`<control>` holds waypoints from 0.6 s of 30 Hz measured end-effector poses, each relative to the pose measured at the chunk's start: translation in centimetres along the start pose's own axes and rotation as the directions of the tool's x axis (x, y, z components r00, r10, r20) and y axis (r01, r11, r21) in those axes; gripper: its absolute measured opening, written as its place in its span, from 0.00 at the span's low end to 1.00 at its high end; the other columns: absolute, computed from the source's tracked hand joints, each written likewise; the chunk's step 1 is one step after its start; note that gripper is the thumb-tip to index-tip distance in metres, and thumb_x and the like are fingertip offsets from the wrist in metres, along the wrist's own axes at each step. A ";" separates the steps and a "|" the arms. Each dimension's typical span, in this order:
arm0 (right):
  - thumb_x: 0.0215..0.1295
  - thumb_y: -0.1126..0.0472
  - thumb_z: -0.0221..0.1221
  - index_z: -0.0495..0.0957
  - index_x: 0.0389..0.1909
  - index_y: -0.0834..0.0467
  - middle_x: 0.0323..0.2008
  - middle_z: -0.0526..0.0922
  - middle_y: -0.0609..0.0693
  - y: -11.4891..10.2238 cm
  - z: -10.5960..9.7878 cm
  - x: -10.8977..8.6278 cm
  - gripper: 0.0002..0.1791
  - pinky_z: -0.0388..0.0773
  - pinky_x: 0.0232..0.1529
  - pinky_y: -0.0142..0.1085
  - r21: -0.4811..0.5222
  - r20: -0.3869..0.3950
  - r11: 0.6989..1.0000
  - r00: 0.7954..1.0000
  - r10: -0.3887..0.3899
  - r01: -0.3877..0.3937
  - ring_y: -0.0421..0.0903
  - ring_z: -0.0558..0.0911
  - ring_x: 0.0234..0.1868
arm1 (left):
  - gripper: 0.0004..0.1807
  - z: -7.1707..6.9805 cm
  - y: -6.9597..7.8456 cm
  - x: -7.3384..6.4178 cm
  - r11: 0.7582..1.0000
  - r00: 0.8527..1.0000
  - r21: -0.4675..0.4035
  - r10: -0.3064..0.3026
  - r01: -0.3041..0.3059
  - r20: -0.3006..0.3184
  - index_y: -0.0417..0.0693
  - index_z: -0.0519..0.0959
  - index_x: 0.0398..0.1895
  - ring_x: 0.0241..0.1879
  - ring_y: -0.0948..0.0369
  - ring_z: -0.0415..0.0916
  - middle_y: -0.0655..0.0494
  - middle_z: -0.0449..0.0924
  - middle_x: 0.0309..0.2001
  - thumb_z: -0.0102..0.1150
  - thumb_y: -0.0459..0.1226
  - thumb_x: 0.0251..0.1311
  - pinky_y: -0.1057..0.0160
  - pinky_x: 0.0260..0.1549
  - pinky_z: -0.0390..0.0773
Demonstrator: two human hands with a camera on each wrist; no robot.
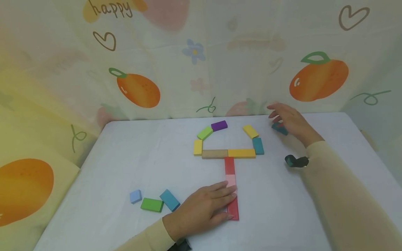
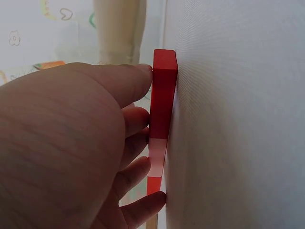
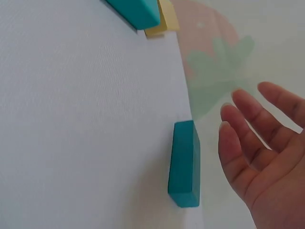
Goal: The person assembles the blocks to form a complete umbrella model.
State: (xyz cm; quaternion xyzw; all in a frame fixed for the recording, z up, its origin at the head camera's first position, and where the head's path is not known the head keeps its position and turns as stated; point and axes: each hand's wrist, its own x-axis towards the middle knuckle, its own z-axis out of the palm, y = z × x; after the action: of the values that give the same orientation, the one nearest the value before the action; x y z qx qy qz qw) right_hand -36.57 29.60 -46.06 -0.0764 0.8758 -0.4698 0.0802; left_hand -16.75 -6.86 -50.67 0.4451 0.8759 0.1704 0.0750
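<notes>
My left hand [image 1: 202, 207] rests with extended fingers along a column of blocks: a red block [image 1: 229, 166] on top, a pink one [image 1: 230, 179] in the middle, a red one [image 1: 233, 211] below. In the left wrist view its fingertips touch the column's side. At the far right, my right hand [image 1: 294, 122], fingers loosely bent and holding nothing, hovers by a loose teal block [image 1: 278, 129]. The right wrist view shows that block [image 3: 182, 164] apart from the fingers [image 3: 232, 148].
Above the column lie a tan block [image 1: 215, 154] and a long yellow block [image 1: 241, 153], end to end. Yellow, lime, purple [image 1: 219, 126] and teal [image 1: 258, 146] blocks curve above them, with a gap at the top. A blue cube [image 1: 135, 196], green block [image 1: 152, 204] and teal block [image 1: 170, 200] lie front left.
</notes>
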 end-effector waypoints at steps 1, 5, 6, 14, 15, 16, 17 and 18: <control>0.86 0.30 0.31 0.64 0.83 0.57 0.66 0.75 0.66 0.2 -0.2 0.0 0.44 0.69 0.71 0.62 0.001 -0.006 1.000 1.000 0.000 0.000 0.63 0.75 0.66 | 0.34 0.0 0.0 0.0 1.000 1.000 -0.001 0.001 -0.001 0.000 0.55 0.70 0.83 0.82 0.62 0.55 0.66 0.67 0.80 0.59 0.56 0.80 0.55 0.74 0.66; 0.84 0.27 0.27 0.64 0.83 0.58 0.66 0.75 0.66 1.2 -0.8 -0.3 0.47 0.68 0.71 0.63 0.031 -0.043 1.000 0.999 0.000 0.001 0.65 0.74 0.66 | 0.34 -0.1 0.0 0.0 1.000 1.000 -0.005 0.000 0.000 0.000 0.56 0.70 0.83 0.82 0.62 0.55 0.66 0.67 0.80 0.59 0.56 0.81 0.55 0.74 0.65; 0.84 0.27 0.26 0.64 0.83 0.58 0.66 0.75 0.66 1.5 -1.0 -0.3 0.48 0.68 0.71 0.63 0.042 -0.054 0.999 0.999 0.002 0.001 0.65 0.74 0.67 | 0.34 -0.1 0.1 0.0 1.000 1.000 -0.006 0.002 -0.002 -0.001 0.55 0.70 0.83 0.82 0.62 0.55 0.66 0.67 0.80 0.59 0.56 0.81 0.55 0.74 0.65; 0.82 0.25 0.24 0.62 0.85 0.55 0.69 0.73 0.65 3.4 -1.9 -1.0 0.49 0.63 0.75 0.64 0.119 -0.108 0.993 0.993 0.038 -0.025 0.64 0.70 0.70 | 0.34 -0.1 0.1 -0.1 1.000 1.000 -0.004 0.007 -0.007 -0.012 0.55 0.71 0.83 0.82 0.62 0.55 0.66 0.67 0.80 0.59 0.57 0.80 0.55 0.74 0.65; 0.82 0.25 0.24 0.61 0.85 0.56 0.70 0.72 0.65 3.7 -1.9 -1.0 0.49 0.62 0.75 0.64 0.120 -0.102 0.992 0.994 0.045 -0.032 0.65 0.69 0.71 | 0.34 -0.1 0.1 -0.1 1.000 1.000 -0.003 0.008 -0.008 -0.013 0.55 0.71 0.83 0.82 0.62 0.55 0.66 0.67 0.80 0.59 0.57 0.80 0.55 0.74 0.65; 0.82 0.25 0.25 0.60 0.86 0.56 0.71 0.72 0.65 3.9 -1.9 -1.0 0.50 0.61 0.76 0.65 0.115 -0.092 0.992 0.994 0.057 -0.046 0.65 0.68 0.72 | 0.34 -0.1 0.1 -0.1 1.000 1.000 -0.001 0.009 -0.009 -0.015 0.55 0.71 0.82 0.82 0.62 0.55 0.66 0.67 0.80 0.59 0.57 0.80 0.55 0.74 0.65; 0.83 0.25 0.25 0.59 0.86 0.58 0.71 0.71 0.67 4.2 -1.9 -1.1 0.50 0.59 0.76 0.66 0.108 -0.080 0.993 0.995 0.063 -0.055 0.66 0.68 0.73 | 0.34 -0.1 0.1 -0.1 1.000 1.000 -0.001 0.011 -0.011 -0.016 0.55 0.71 0.82 0.82 0.62 0.55 0.66 0.67 0.80 0.59 0.57 0.80 0.55 0.74 0.65; 0.83 0.26 0.26 0.57 0.86 0.60 0.72 0.70 0.68 4.5 -1.9 -1.1 0.50 0.58 0.76 0.66 0.099 -0.071 0.993 0.995 0.064 -0.057 0.68 0.67 0.74 | 0.34 -0.1 0.1 -0.1 1.000 1.000 0.000 0.013 -0.013 -0.017 0.55 0.71 0.82 0.82 0.62 0.55 0.66 0.67 0.80 0.59 0.57 0.80 0.55 0.74 0.65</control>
State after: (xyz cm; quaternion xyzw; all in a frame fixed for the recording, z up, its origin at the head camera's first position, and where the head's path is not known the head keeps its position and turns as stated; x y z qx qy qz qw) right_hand -36.18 33.83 -48.74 -0.0285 0.8561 -0.5118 0.0656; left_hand -16.65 -6.94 -50.58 0.4492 0.8737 0.1746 0.0666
